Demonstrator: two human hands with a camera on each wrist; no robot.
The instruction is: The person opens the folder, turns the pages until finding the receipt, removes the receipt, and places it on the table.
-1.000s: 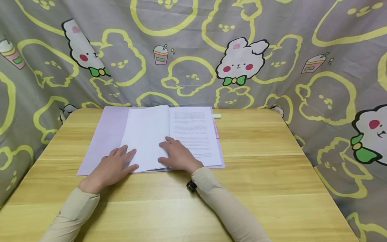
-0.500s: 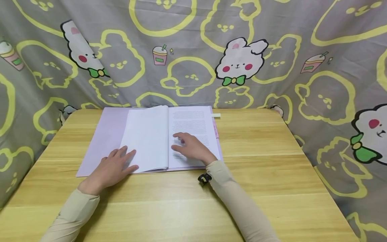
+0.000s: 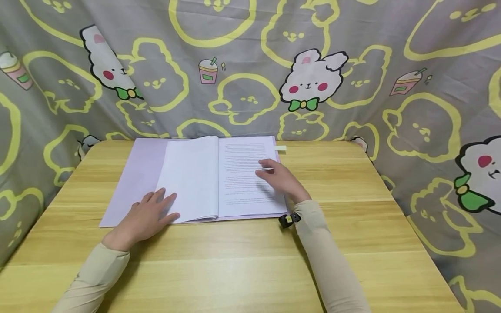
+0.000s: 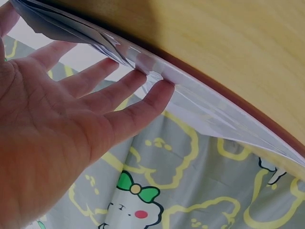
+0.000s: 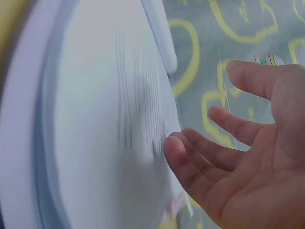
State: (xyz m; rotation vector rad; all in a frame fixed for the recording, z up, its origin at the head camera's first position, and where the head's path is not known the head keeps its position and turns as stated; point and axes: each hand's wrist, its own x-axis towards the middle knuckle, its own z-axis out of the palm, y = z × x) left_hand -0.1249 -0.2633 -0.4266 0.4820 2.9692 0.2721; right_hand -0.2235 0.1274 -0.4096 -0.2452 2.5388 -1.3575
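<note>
A lilac folder (image 3: 135,178) lies open near the table's back edge. Its left side carries a blank white page (image 3: 189,174), and a page of printed lines (image 3: 242,202) is on the right. My left hand (image 3: 142,217) rests with spread fingers on the lower left corner of the blank page and the folder cover; in the left wrist view its fingertips (image 4: 164,90) touch the surface. My right hand (image 3: 283,180) hovers at the printed page's right side, fingers loosely bent and holding nothing. In the right wrist view, its fingers (image 5: 176,152) appear close to the paper; contact is unclear.
A pale tab (image 3: 281,148) sticks out from the folder's upper right edge. The wooden table (image 3: 235,269) meets a grey patterned curtain (image 3: 242,56) at the back and sides. A black band (image 3: 288,220) sits at the right wrist.
My right hand has lifted from the fold between the pages and moved right across the printed page to its right side. My left hand has stayed in place.
</note>
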